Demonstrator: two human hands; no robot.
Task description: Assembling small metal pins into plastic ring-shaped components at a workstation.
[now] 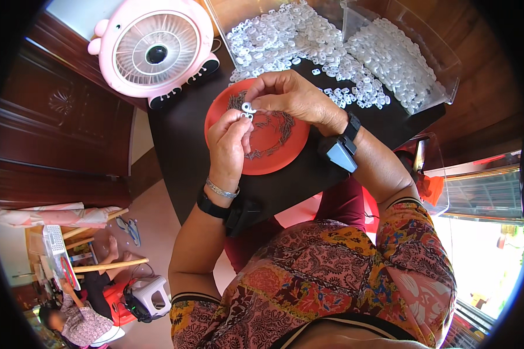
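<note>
My left hand (228,141) pinches a small white plastic piece between thumb and fingertips. In the fingers of my right hand (285,99) is another white plastic piece (248,108), rounded with a dark hole. The two pieces touch or nearly touch; whether they are joined I cannot tell. Both hands are over a round red plate (300,142), which holds many small grey metal pieces (285,125), thin like screws or pins. Beyond my right hand lies a large heap of white plastic pieces (285,35), many with two holes.
A clear bin (448,93) of white pieces stands at the far right of the black table (180,151). At the far left stands a pink fan (157,55). Another person (87,323) sits at lower left, near a white stool (151,296).
</note>
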